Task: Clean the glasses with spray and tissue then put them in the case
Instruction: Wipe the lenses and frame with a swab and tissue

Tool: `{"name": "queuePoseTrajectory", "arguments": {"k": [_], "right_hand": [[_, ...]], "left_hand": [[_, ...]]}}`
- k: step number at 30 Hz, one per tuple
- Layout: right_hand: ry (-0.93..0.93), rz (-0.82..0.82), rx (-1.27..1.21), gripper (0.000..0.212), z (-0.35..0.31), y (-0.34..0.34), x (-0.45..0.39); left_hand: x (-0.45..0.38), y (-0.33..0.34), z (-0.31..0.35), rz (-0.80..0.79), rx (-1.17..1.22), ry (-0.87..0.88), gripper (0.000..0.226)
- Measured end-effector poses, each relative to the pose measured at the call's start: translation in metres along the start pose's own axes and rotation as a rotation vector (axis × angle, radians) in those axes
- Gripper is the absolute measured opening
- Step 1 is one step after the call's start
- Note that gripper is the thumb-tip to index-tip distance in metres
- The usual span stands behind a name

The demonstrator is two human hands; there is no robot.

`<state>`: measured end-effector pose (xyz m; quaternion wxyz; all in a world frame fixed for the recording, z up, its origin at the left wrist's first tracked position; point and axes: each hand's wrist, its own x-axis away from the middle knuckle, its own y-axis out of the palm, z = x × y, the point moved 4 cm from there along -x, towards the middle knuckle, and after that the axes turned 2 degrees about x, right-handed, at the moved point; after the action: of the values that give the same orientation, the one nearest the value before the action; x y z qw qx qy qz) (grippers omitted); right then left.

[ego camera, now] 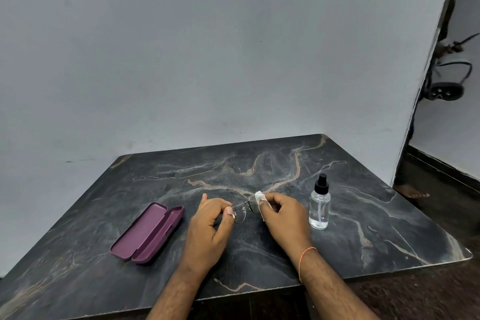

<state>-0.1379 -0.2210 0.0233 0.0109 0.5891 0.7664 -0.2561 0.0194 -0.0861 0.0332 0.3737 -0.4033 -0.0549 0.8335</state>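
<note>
Thin metal-framed clear glasses [240, 212] hang between two hands above a dark veined marble tabletop [259, 169]. The left hand [211, 223] pinches the rim of the near lens, while the right hand [284, 215] pinches a folded white tissue [259, 197] round the far lens. An open purple hard case [148, 232] lies left of them; a clear spray bottle with a black cap [320, 206] stands upright just right of the right hand.
</note>
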Motion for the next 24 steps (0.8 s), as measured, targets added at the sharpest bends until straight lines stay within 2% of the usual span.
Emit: {"name": "queuePoseTrajectory", "arguments": {"k": [5, 10, 14, 17, 20, 24], "right_hand": [[0.016, -0.008, 0.072, 0.014, 0.0036, 0.0023, -0.0015], [0.01, -0.084, 0.055, 0.014, 0.0022, 0.0048, 0.0014], [-0.046, -0.114, -0.08, 0.008, -0.0003, 0.0061, 0.0023], [-0.038, -0.126, -0.228, 0.013, -0.0005, 0.0063, 0.0007], [-0.028, -0.089, -0.301, 0.024, -0.0021, 0.004, -0.0006], [0.024, -0.024, -0.433, 0.021, -0.0012, -0.0028, 0.0008]], "left_hand": [[0.0002, -0.0012, 0.0016, 0.019, 0.008, 0.011, 0.034], [-0.0004, -0.0012, -0.0008, 0.032, -0.006, 0.015, 0.033], [-0.0011, -0.0014, -0.0035, 0.04, -0.022, 0.002, 0.034], [-0.0013, -0.0007, -0.0046, 0.031, -0.047, -0.003, 0.035], [-0.0004, 0.0002, -0.0046, 0.009, -0.082, -0.009, 0.033], [0.0008, 0.0018, -0.0025, -0.032, -0.182, 0.004, 0.028]]}}
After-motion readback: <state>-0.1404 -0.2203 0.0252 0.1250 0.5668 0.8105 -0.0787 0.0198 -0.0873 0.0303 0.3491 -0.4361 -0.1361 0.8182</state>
